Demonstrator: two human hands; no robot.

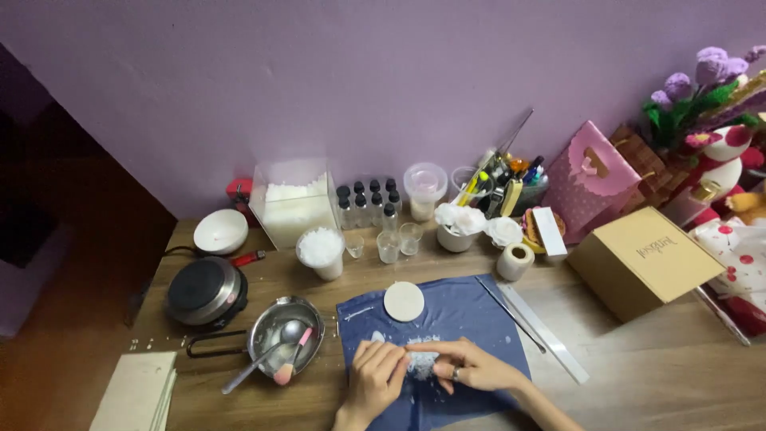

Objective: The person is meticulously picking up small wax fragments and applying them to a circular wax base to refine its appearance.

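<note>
A wooden bench (638, 375) stands against a purple wall (359, 80). On one blue cloth (463, 315), near centre, both hands (375, 379) (471, 367) clamp fingers on one white lump (421, 361); one disc (404, 301) lies beyond.

The white lump (421, 363) on the blue cloth (455, 319) is mostly hidden between the two hands, too blurred to identify. At five o'clock the right forearm (550, 407) is cut off by the bottom edge. At three o'clock the soft toys (738, 239) run off frame.
</note>
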